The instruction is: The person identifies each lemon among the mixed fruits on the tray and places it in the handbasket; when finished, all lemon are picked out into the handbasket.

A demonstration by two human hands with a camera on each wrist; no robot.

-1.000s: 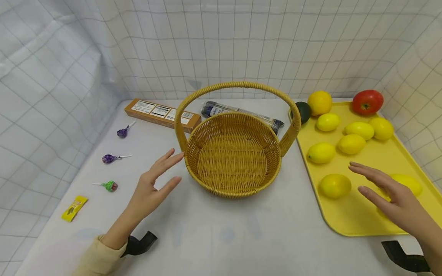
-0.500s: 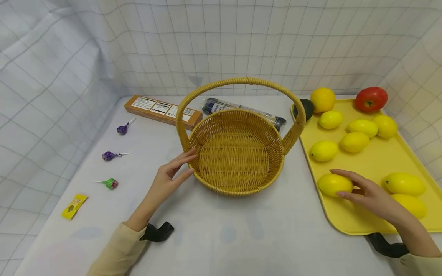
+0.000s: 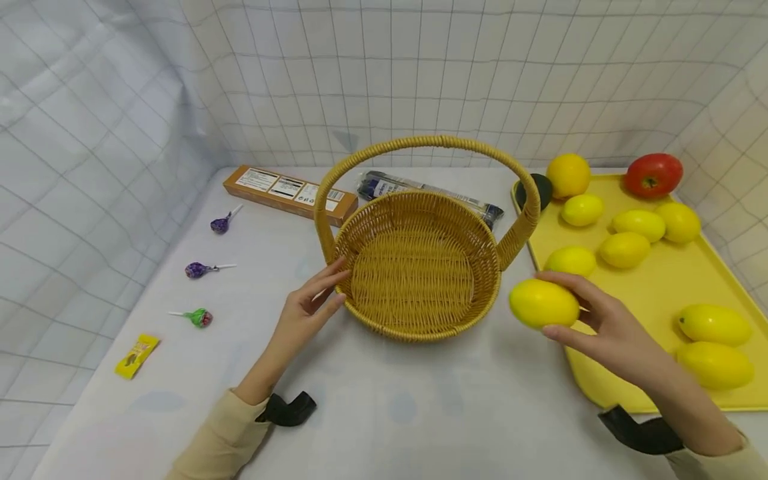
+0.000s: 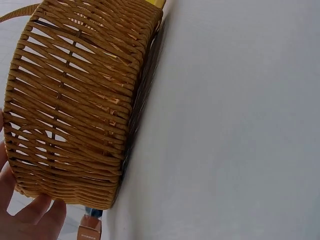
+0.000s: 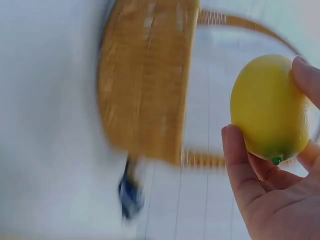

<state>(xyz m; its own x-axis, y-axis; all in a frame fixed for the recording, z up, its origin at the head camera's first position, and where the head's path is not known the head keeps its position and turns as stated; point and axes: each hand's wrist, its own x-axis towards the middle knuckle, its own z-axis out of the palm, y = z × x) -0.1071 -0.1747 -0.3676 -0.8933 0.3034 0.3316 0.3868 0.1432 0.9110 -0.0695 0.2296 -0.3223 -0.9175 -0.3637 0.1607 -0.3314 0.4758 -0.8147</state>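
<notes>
A round wicker basket (image 3: 420,337) with a tall arched handle stands in the middle of the table in the head view. At its left side, my left hand (image 3: 309,307) holds the rim, with some fingers reaching over the edge and the thumb near the front. The left wrist view shows fingertips (image 4: 57,207) against the woven wall (image 4: 75,100). My right hand (image 3: 612,330) grips a yellow lemon (image 3: 543,303) between thumb and fingers, raised between the basket and the yellow tray (image 3: 660,287). In the right wrist view the lemon (image 5: 270,107) has its green tip downward.
Several more lemons, an orange (image 3: 568,175), a red tomato-like fruit (image 3: 654,175) and a dark green avocado-like fruit (image 3: 536,192) lie on or by the tray. Behind the basket are a brown box (image 3: 288,193) and a dark packet (image 3: 432,193). Lollipops (image 3: 198,318) and a yellow wrapped candy (image 3: 137,357) lie left.
My right hand has taken a lemon from the tray's near left part, lifted it and moved left. My left hand has moved right onto the basket's rim.
</notes>
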